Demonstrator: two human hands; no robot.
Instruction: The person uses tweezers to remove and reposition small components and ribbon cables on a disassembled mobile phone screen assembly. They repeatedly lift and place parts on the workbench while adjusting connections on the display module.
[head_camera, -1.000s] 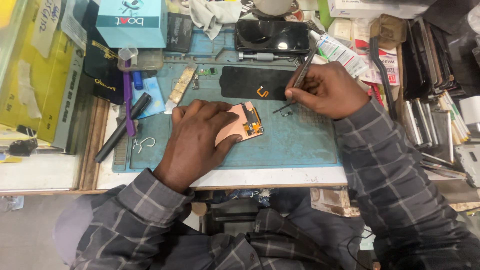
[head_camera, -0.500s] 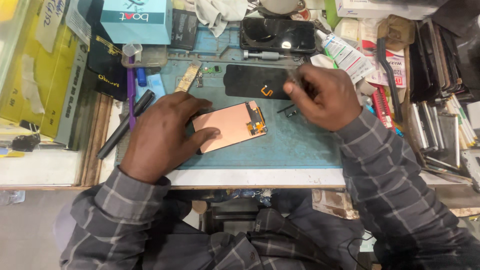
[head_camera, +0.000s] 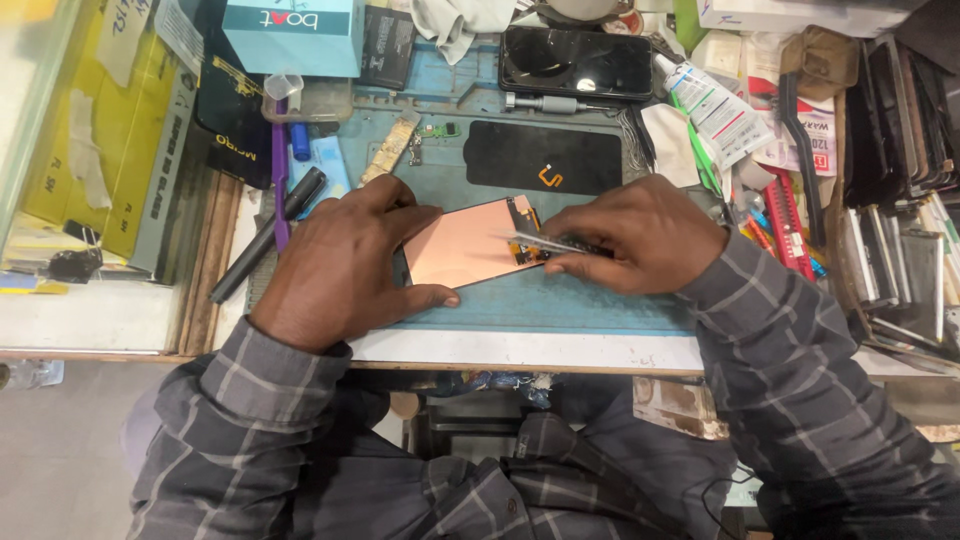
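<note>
Even, bright overhead light falls on the cluttered table (head_camera: 520, 345), leaving the blue work mat (head_camera: 560, 300) evenly lit with only soft, short shadows beneath the left hand (head_camera: 340, 265) and the right hand (head_camera: 630, 235). A pale sheen runs across the copper-coloured screen back (head_camera: 465, 245), and faint reflections sit on the glossy black phone (head_camera: 575, 62) at the top. The centre is sharp: checks on the sleeves and the tweezers' (head_camera: 545, 242) tips read clearly. Toward the edges the wide lens bends straight lines, and the yellow boxes (head_camera: 70, 150) at left look slightly washed out. The area under the table lies in deep shade, with little detail.
</note>
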